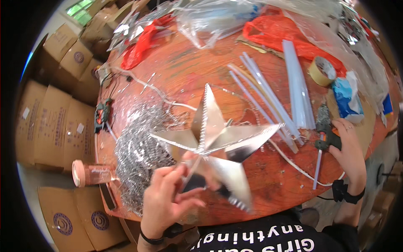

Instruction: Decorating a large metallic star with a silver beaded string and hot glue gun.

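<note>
My left hand [166, 195] pinches a shiny silver five-pointed star [216, 138] by its lower left point and holds it over the table. Strings of silver beads run along some of the star's ridges. At the table's right side, my right hand [350, 143] grips the handle of a dark green hot glue gun [323, 126], its fingers partly hidden. A clear glue stick [317, 168] pokes out of the gun's back end. Left of the star lies a tangled heap of silver bead strings [140, 151].
Translucent glue sticks [298, 88] lie behind the star. A tape roll [322, 71] and blue-white packet [348, 98] sit at the right. Another glue gun [102, 115] and a pink-lidded jar [94, 173] are at the left edge. A white cord [289, 166] crosses the table; plastic bags [214, 21] cover its far side.
</note>
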`<state>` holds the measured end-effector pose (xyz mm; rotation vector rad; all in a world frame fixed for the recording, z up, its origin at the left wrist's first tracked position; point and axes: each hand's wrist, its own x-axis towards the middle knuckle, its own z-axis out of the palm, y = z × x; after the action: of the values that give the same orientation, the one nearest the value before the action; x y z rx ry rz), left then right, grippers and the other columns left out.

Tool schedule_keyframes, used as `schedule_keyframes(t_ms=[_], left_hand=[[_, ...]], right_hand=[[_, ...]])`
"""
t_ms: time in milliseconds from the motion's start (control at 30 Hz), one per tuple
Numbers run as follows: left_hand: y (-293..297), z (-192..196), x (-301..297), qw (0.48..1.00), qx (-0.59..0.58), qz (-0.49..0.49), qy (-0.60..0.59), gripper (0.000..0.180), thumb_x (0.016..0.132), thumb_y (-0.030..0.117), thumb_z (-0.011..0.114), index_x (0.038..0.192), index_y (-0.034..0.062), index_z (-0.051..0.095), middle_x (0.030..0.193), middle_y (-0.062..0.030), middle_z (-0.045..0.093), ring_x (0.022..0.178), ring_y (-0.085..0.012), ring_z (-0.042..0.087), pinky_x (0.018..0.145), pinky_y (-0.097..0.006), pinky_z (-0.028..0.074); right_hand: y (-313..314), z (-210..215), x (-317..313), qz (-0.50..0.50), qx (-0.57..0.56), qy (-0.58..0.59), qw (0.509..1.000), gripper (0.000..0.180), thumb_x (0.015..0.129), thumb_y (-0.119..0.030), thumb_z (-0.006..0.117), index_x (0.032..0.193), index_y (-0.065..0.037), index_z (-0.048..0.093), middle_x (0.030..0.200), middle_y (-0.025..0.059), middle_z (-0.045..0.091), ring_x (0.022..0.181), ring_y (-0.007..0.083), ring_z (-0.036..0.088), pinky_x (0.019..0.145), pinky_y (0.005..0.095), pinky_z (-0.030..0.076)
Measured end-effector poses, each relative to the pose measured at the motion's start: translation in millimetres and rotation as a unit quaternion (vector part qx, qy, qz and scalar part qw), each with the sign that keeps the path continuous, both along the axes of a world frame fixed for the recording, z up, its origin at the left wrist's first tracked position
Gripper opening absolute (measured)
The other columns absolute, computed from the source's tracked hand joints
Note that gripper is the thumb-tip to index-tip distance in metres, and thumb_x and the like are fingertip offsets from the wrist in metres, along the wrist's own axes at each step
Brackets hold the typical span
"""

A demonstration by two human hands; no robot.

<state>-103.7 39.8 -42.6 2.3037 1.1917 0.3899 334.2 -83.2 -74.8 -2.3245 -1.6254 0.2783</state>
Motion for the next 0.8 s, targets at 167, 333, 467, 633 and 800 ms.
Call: schedule_keyframes(t_ms=[167, 333, 467, 633, 800], left_hand=[[-0.3, 9.6, -24.6, 0.991, -0.054, -0.099, -0.073, 0.056, 0.086, 0.05, 0.076, 0.117, 0.0031, 0.072, 0.094, -0.0118, 0.071, 0.083, -0.027, 0.069, 0.067, -0.035, 0.054], [30.5, 8.4, -40.8, 0.958, 0.242, 0.151, -0.043, 0.005, 0.089, 0.007, 0.072, 0.091, 0.0026, 0.072, 0.087, -0.0102, 0.066, 0.082, -0.0268, 0.062, 0.073, -0.036, 0.048], [48.2, 8.2, -33.7, 0.962, 0.256, 0.093, -0.004, 0.006, 0.086, 0.009, 0.075, 0.09, 0.0046, 0.072, 0.089, -0.008, 0.065, 0.087, -0.0287, 0.061, 0.075, -0.039, 0.048], [74.8, 24.1, -19.6, 0.985, 0.154, 0.028, 0.078, 0.017, 0.088, 0.022, 0.074, 0.089, 0.0048, 0.073, 0.089, -0.011, 0.067, 0.087, -0.0324, 0.064, 0.075, -0.042, 0.049], [95.6, 30.5, -3.1, 0.984, 0.054, 0.004, 0.169, 0.023, 0.088, 0.028, 0.074, 0.091, 0.0053, 0.072, 0.086, -0.0125, 0.067, 0.089, -0.0324, 0.066, 0.076, -0.04, 0.049]], right_hand=[[0.5, 12.6, -16.6, 0.034, 0.025, -0.09, 0.995, 0.065, 0.075, 0.008, 0.068, 0.138, -0.002, 0.052, 0.136, 0.0199, 0.055, 0.13, 0.0385, 0.05, 0.111, 0.0437, 0.039], [-3.4, 19.7, -27.0, 0.007, 0.11, -0.091, 0.99, 0.054, 0.086, 0.007, 0.063, 0.138, 0.0, 0.054, 0.136, 0.0174, 0.057, 0.13, 0.0337, 0.053, 0.111, 0.0408, 0.04], [-1.4, 24.0, -32.0, -0.008, 0.149, -0.077, 0.986, 0.044, 0.092, 0.004, 0.062, 0.135, -0.001, 0.057, 0.134, 0.0143, 0.059, 0.128, 0.0294, 0.055, 0.11, 0.0382, 0.04], [0.7, 32.7, -45.2, 0.017, 0.167, -0.085, 0.982, 0.037, 0.092, 0.002, 0.063, 0.129, -0.001, 0.061, 0.13, 0.0142, 0.061, 0.126, 0.029, 0.056, 0.108, 0.0389, 0.041], [0.4, 34.8, -55.9, 0.019, 0.187, -0.065, 0.98, 0.034, 0.092, 0.001, 0.064, 0.126, 0.0, 0.062, 0.127, 0.0147, 0.062, 0.122, 0.0294, 0.058, 0.105, 0.0393, 0.043]])
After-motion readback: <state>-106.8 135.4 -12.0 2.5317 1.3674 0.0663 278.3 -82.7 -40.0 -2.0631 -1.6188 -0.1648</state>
